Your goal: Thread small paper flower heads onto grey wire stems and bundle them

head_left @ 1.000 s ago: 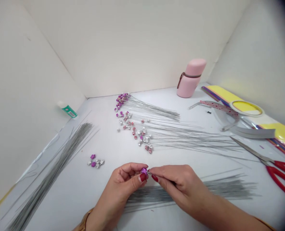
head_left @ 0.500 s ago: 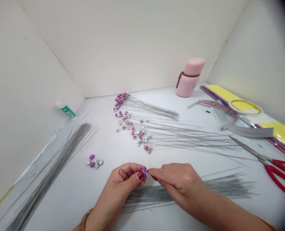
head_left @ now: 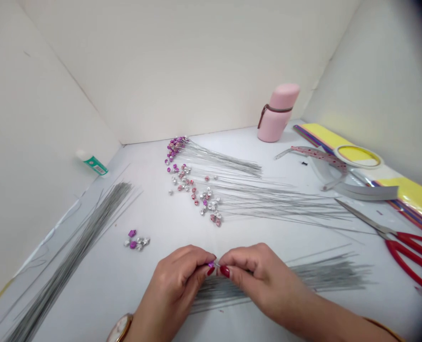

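Small purple star bead [head_left: 211,263], glossy, pinched by left hand [head_left: 177,280]; right hand [head_left: 255,280] grips a thin wire [head_left: 216,264] touching it, above the wire bundle [head_left: 303,278] on the worktop [head_left: 154,294].

A small craft workstation: a white counter [head_left: 154,313] boxed in by plain cream partition walls [head_left: 182,61]. Beyond the fingers [head_left: 200,266] lie bead-tipped wires [head_left: 211,190]; left of them, bare wire bundles [head_left: 79,247]; to their right, red scissors [head_left: 407,247], tape roll [head_left: 357,156] and coloured paper sheets [head_left: 414,194].
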{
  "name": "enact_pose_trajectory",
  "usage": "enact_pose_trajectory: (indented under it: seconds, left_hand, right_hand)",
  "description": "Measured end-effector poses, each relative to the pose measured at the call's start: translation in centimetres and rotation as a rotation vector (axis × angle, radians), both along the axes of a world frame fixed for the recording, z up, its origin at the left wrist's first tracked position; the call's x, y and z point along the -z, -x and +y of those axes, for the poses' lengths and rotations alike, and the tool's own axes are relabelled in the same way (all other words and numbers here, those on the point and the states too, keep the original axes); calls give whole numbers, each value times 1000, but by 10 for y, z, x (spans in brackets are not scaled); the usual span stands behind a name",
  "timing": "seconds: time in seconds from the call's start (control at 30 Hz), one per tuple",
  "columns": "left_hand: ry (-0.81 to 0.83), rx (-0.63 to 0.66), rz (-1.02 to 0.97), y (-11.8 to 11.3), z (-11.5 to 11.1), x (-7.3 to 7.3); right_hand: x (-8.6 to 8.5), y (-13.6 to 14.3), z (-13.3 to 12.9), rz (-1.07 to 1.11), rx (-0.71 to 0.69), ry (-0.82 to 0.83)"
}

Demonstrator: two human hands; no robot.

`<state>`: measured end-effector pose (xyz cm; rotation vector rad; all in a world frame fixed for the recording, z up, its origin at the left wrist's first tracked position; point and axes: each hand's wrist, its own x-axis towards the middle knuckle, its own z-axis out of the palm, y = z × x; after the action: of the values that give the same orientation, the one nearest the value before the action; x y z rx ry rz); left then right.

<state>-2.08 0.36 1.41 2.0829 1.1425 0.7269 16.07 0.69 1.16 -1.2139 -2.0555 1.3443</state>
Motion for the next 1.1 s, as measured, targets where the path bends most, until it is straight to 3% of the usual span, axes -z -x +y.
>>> enact_pose_trajectory:
  seconds: [0.07, 0.1, 0.2, 0.27, 0.33, 0.47, 0.53, 0.6, 0.7, 0.77, 0.9, 1.0, 1.1]
  left_hand:
    - [-20, 7, -12, 1, 0, -2]
    - [-22, 7, -14, 1, 0, -3]
    - [12, -8, -3, 1, 0, -3]
    - [42, -12, 5, 0, -1, -2]
    - [44, 2, 5, 0, -1, -3]
    - [-24, 60, 8, 2, -2, -8]
    - [-31, 67, 3, 3, -3, -9]
    - [17, 33, -23, 3, -4, -8]
    - [185, -74, -81, 0, -4, -5]
    - [318, -146, -138, -3, -2, -1]
    - [526, -302, -286, -2, 6, 4]
    - [551, -454, -385, 1, 12, 7]
    - [538, -460, -416, 2, 13, 10]
  right_hand:
    - [-1, 1, 0, 63, -3, 109]
    - [0, 0, 0, 47, -26, 37]
    - [5, -2, -5, -166, -108, -486]
    - [7, -4, -7, -267, -137, -706]
    - [6, -4, -5, -201, -125, -568]
    - [-1, -1, 1, 113, -15, 192]
    - [-3, 0, 1, 147, 5, 311]
    - [-1, 1, -1, 80, -31, 64]
    - [6, 1, -6, -154, -89, -623]
    - [10, -1, -6, -278, -111, -858]
    - [12, -8, 7, -290, -118, -777]
    - [11, -12, 18, -287, -44, -674]
    - [8, -12, 21, -326, 6, -588]
